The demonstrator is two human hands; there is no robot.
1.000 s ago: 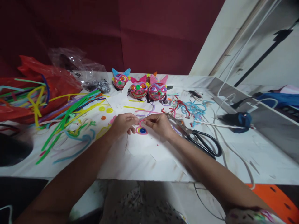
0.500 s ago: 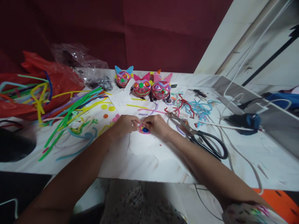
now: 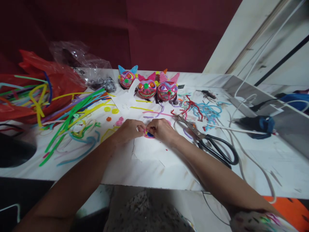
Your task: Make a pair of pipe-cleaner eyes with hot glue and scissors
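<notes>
My left hand (image 3: 131,130) and my right hand (image 3: 161,129) meet over the white table, fingertips closed in a pinch on a small craft piece. This piece (image 3: 150,135) has a pink edge, a blue centre and a bit of yellow; the fingers hide most of it. Behind my hands stand several round craft heads with fuzzy ears, one with blue ears (image 3: 127,79), one with dark pink ears (image 3: 146,89) and one with light pink ears (image 3: 167,90). Large black-handled scissors (image 3: 207,140) lie to the right, blades partly apart.
Green, yellow and blue pipe cleaners (image 3: 74,117) spread over the left side, beside a red plastic bag (image 3: 65,75) full of more. Tangled blue and red pipe cleaners (image 3: 209,111) lie at right. A white paper piece (image 3: 124,101) lies ahead; a cable (image 3: 256,167) runs along the right.
My left fingertips have come in against the small piece, and less of its blue centre shows. The view has shifted slightly; the other things stay put.
</notes>
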